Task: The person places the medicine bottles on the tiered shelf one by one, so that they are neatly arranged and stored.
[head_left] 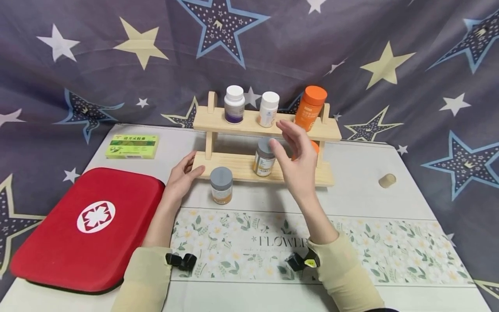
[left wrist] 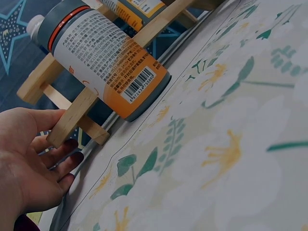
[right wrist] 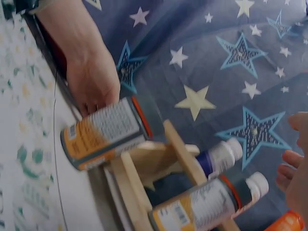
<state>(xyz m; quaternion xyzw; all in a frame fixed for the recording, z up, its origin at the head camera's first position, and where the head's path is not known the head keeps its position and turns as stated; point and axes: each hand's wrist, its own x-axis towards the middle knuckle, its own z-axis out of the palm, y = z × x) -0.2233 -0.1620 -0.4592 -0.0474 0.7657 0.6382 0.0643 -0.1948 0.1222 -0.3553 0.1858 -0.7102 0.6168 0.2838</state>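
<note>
A two-tier wooden rack (head_left: pixel 212 162) stands at the back of the table. My left hand (head_left: pixel 180 178) grips the left end of its lower shelf, thumb and fingers on either side of the wood (left wrist: pixel 72 118). On that shelf stands a grey-lidded bottle (head_left: pixel 264 161) with a white and orange label. My right hand (head_left: pixel 299 169) hovers just right of this bottle, thumb and fingers spread with nothing between them; the right wrist view shows a gap to the bottle (right wrist: pixel 195 204). A similar grey-lidded bottle (head_left: pixel 221 186) stands on the table before the rack.
The upper shelf bears two white-capped bottles (head_left: pixel 234 105) and an orange bottle (head_left: pixel 310 108). Another orange item (head_left: pixel 315 147) is partly hidden behind my right hand. A red case (head_left: pixel 128 208) and a green box (head_left: pixel 132 146) lie left; a small tan cylinder (head_left: pixel 387 180) lies right.
</note>
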